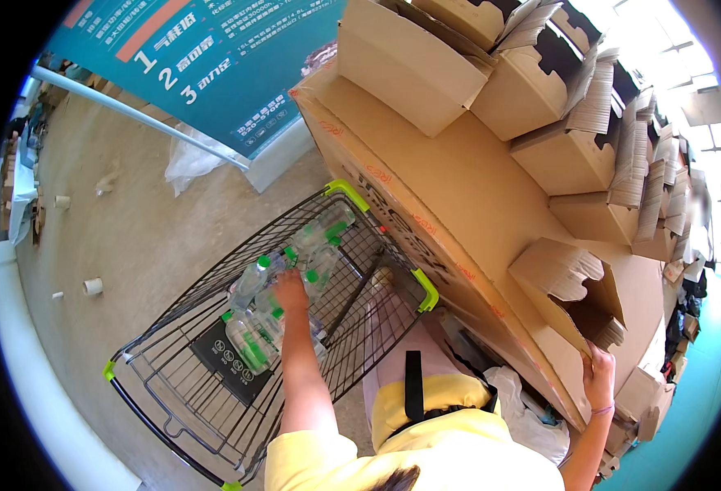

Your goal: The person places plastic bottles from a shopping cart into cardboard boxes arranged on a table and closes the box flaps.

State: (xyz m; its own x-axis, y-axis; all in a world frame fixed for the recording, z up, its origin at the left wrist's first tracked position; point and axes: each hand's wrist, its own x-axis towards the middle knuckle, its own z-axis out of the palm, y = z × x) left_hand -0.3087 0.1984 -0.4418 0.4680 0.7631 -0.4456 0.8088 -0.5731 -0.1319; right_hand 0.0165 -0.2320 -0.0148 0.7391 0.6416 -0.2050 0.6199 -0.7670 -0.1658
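Seen from above, a person in a yellow shirt (450, 450) is standing between a shopping cart (229, 360) and a large brown box (458, 188). Clear plastic bottles (251, 337) with green caps are lying loosely in the cart, left of centre in the frame. The left hand (289, 286) is resting over the heap, far nearer to it than the right; its fingertips are disappearing among the bottles, so whether it is gripping one cannot be told. The lowest bottle is slanting from upper left to lower right, while others are pointing differently.

At the lower right, the right hand (599, 378) is gripping the near edge of a small open carton (552, 274). This carton is sitting on the large box, up and left of that hand, its long axis running from upper left to lower right and its open mouth facing the hand.

The bottles are looking smooth, rounded and shiny; the carton is showing matte, thin-walled cardboard with wavy-cut flaps. Black wire mesh with lime-green corners is forming the cart. More open cartons (563, 155) are crowding the upper right, and a teal banner (221, 65) is filling the upper left.
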